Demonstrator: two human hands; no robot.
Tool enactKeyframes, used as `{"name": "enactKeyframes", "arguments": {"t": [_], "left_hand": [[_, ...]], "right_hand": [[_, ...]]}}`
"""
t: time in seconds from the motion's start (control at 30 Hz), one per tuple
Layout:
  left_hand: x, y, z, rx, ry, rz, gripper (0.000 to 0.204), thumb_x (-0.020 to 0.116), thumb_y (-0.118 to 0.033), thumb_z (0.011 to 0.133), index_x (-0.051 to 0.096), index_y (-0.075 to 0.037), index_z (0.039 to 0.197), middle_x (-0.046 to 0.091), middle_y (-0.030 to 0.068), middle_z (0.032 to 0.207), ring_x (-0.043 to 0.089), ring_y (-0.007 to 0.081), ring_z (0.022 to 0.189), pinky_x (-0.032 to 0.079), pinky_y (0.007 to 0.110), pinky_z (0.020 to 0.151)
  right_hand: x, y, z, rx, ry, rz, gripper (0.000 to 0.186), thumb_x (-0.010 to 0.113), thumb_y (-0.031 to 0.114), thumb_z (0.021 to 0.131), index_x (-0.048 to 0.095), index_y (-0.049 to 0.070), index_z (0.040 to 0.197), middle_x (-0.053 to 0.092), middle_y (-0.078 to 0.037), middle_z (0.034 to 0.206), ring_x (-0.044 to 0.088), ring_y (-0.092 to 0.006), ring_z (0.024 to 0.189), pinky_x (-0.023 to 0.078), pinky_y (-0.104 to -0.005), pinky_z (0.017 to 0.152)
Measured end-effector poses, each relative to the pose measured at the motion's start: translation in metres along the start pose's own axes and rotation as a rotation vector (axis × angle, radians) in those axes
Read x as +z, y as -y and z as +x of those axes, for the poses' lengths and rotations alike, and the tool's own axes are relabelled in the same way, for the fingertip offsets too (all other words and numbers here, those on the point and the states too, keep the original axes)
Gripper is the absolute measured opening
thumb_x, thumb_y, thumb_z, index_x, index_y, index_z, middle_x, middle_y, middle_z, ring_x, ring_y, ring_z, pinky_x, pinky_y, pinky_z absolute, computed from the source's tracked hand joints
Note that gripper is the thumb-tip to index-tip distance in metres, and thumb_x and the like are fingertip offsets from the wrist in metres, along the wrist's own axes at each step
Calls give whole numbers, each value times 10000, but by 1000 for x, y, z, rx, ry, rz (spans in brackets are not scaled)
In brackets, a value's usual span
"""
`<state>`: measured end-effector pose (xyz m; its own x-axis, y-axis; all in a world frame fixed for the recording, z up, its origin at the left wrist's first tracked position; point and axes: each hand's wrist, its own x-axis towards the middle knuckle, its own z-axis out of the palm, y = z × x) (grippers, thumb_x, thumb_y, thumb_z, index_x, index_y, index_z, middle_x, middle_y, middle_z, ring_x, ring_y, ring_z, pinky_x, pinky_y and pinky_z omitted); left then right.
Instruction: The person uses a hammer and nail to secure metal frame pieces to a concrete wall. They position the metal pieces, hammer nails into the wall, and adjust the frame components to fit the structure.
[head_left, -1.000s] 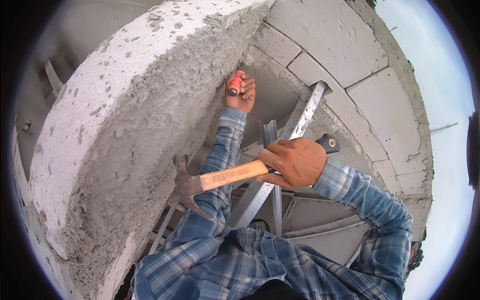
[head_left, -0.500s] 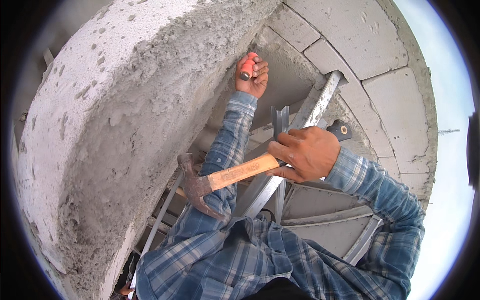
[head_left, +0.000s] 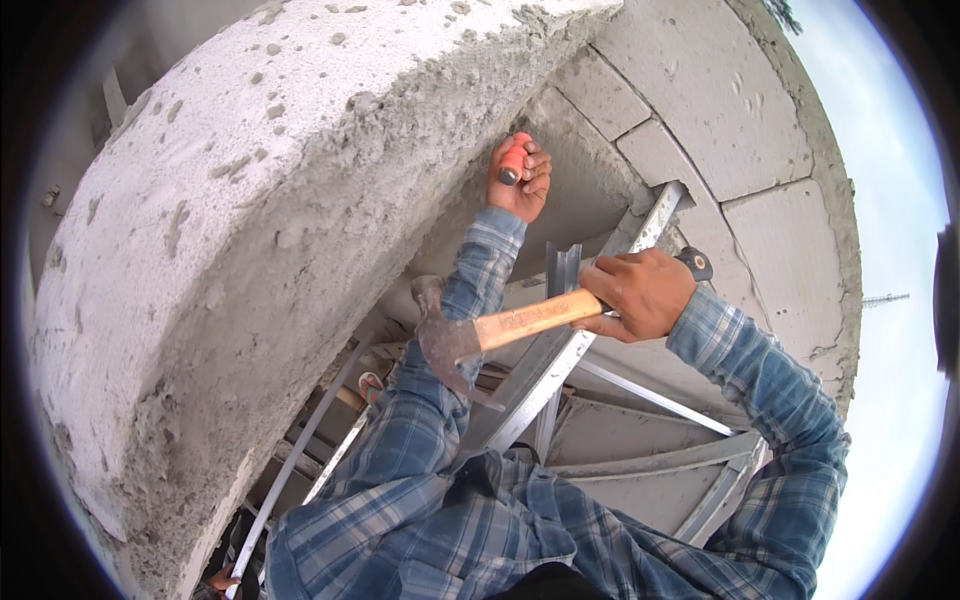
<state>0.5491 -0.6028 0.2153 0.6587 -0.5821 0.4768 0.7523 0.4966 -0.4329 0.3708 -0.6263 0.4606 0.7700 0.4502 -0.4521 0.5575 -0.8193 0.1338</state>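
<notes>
My left hand reaches up near the rough concrete edge, closed around an orange-handled chisel. The handle's metal-capped end faces me, and its blade is hidden behind the hand. Lower and to the right, my right hand grips a claw hammer by its black grip. The wooden part of the handle slants down to the left. The hammer's rusty head hangs in front of my left forearm, apart from the chisel.
A thick, rough concrete beam fills the left side. Pale block wall curves along the right. A metal channel crosses diagonally beneath my right hand, beside a metal stud. Below left are poles, a sandalled foot and another person's hand.
The hammer and my right hand have shifted right and slightly up in the picture. My left hand with the chisel sits slightly lower and right. The surroundings have shifted too; both grips stay the same.
</notes>
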Motion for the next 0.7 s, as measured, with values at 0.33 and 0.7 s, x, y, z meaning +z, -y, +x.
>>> {"name": "enactKeyframes", "arguments": {"t": [0.33, 0.7], "left_hand": [[1, -5, -3, 6, 51, -24, 368, 436, -327, 1000, 541, 26, 982, 533, 85, 765, 556, 158, 605, 443, 254, 471], [-3, -10, 2, 65, 82, -63, 327, 485, -300, 986, 530, 25, 980, 535, 96, 790, 544, 164, 632, 450, 264, 492]], "right_hand": [[-11, 12, -1, -239, -136, 43, 460, 546, 515, 925, 576, 58, 968, 584, -105, 652, 651, -282, 601, 531, -399, 513], [-6, 5, 1, -94, -62, 29, 477, 510, 512, 944, 589, 43, 983, 613, -115, 639, 650, -312, 556, 534, -414, 507]]}}
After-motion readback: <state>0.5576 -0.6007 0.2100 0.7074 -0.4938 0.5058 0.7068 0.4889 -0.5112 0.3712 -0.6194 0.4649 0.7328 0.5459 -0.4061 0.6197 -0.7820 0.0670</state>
